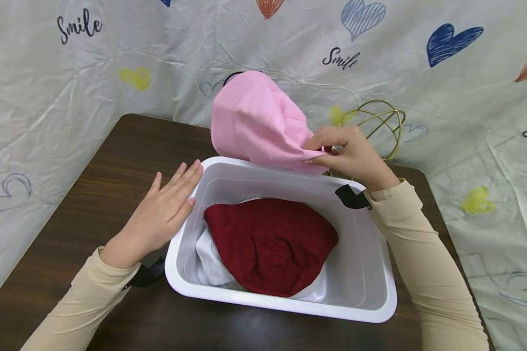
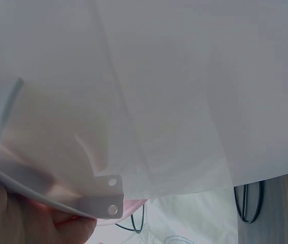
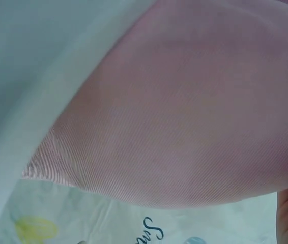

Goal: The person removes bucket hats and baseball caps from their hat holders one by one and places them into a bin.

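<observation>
A pink bucket hat [image 1: 263,117] with a stitched brim is behind the far rim of a white plastic bin [image 1: 281,307]. My right hand [image 1: 349,153] pinches the right end of the hat between thumb and fingers. In the right wrist view, its pink cloth [image 3: 184,117] fills most of the picture. With fingers straight, my left hand [image 1: 162,209] rests against the bin's left rim near the far corner. Inside the bin, a dark red hat [image 1: 272,243] lies on top of white cloth [image 1: 212,261], partly covering it.
A gold wire frame [image 1: 388,126] stands at the back right of the dark wooden table [image 1: 127,161]. Part of a black wire loop [image 1: 233,77] shows behind the pink hat. A white backdrop with printed hearts [image 1: 452,44] hangs around the table.
</observation>
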Demonstrator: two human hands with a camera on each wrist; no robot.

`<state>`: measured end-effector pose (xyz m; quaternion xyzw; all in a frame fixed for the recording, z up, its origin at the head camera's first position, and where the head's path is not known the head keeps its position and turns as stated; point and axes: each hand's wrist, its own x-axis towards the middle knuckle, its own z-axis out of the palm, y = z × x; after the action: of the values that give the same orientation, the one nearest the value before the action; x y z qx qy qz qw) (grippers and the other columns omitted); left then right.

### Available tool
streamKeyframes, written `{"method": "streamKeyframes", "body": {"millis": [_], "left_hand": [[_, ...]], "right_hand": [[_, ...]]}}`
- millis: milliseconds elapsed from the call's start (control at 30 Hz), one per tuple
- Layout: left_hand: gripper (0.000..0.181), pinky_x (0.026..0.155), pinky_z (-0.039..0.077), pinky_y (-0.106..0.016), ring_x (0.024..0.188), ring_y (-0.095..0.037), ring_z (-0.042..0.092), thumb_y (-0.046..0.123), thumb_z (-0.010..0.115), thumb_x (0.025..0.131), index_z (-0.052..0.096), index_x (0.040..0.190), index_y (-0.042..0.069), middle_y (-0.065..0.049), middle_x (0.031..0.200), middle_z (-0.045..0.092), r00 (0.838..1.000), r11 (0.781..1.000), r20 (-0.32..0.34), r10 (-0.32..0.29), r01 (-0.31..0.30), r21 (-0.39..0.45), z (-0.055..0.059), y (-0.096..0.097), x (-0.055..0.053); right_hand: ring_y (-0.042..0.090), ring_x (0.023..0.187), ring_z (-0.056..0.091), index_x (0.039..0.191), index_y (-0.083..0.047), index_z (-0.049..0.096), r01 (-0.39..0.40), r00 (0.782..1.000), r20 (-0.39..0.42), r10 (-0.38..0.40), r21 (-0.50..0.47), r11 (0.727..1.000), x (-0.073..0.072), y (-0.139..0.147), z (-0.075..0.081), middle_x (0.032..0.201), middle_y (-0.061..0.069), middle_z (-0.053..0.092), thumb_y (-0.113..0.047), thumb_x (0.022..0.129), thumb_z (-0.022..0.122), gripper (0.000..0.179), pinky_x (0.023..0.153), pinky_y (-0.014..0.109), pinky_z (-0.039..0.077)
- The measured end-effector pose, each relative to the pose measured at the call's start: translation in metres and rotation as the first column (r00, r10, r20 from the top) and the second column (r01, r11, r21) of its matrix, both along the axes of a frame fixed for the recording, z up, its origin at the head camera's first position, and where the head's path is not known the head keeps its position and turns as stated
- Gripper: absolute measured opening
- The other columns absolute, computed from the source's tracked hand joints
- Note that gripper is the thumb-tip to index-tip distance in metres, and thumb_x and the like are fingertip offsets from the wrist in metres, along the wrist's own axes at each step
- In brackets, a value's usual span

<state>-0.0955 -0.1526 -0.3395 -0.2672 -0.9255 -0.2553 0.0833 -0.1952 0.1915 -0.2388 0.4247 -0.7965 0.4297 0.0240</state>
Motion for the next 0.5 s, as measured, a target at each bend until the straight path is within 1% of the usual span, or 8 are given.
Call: {"method": "streamKeyframes", "body": {"millis": [167,300,400,467,500], "left_hand": [[0.057,0.106,0.008,-0.064,0.142,-0.03,0.017,0.02,0.044,0.099,0.023,0.15,0.008,-0.008,0.155,0.021,1.0,1.0,-0.008,-0.001,0.001,0.006,-0.001,-0.001,0.0],[0.057,0.107,0.008,-0.064,0.142,-0.029,0.017,0.019,0.044,0.099,0.023,0.15,0.008,-0.008,0.155,0.021,1.0,1.0,-0.005,0.002,-0.002,0.003,-0.001,-0.001,0.0],[0.057,0.107,0.008,-0.064,0.142,-0.029,0.017,0.019,0.044,0.099,0.023,0.15,0.008,-0.007,0.155,0.021,1.0,1.0,-0.002,0.001,-0.001,0.001,0.0,0.0,-0.001],[0.057,0.107,0.008,-0.063,0.142,-0.029,0.017,0.019,0.044,0.099,0.023,0.15,0.008,-0.007,0.155,0.021,1.0,1.0,0.002,0.001,-0.001,0.0,0.0,0.0,-0.001],[0.057,0.107,0.008,-0.064,0.142,-0.029,0.017,0.019,0.044,0.099,0.023,0.15,0.007,-0.007,0.155,0.021,1.0,1.0,0.002,0.002,-0.002,0.0,0.0,0.0,0.0]], "right_hand": [[0.01,0.061,0.043,0.078,-0.006,0.072,-0.03,0.997,-0.071,0.033,0.035,0.999,0.005,0.001,-0.001,0.07,-0.002,0.06,0.014,0.069,0.075,0.023,0.054,0.024,0.031],[0.008,0.06,0.041,0.079,-0.008,0.071,-0.064,0.989,-0.131,0.071,0.06,0.996,0.008,0.001,-0.003,0.07,-0.004,0.058,0.014,0.067,0.076,0.025,0.054,0.023,0.031],[0.007,0.061,0.043,0.079,-0.008,0.071,-0.095,0.98,-0.165,0.107,0.077,0.993,0.01,0.001,-0.004,0.071,-0.004,0.06,0.013,0.065,0.077,0.027,0.054,0.022,0.032],[0.007,0.063,0.046,0.08,-0.008,0.071,-0.111,0.976,-0.177,0.125,0.089,0.99,0.013,0.0,-0.005,0.073,-0.004,0.062,0.011,0.066,0.078,0.026,0.055,0.021,0.034],[0.007,0.064,0.046,0.08,-0.009,0.071,-0.114,0.974,-0.185,0.131,0.098,0.989,0.014,0.0,-0.005,0.074,-0.004,0.062,0.007,0.068,0.078,0.022,0.056,0.021,0.034]]}}
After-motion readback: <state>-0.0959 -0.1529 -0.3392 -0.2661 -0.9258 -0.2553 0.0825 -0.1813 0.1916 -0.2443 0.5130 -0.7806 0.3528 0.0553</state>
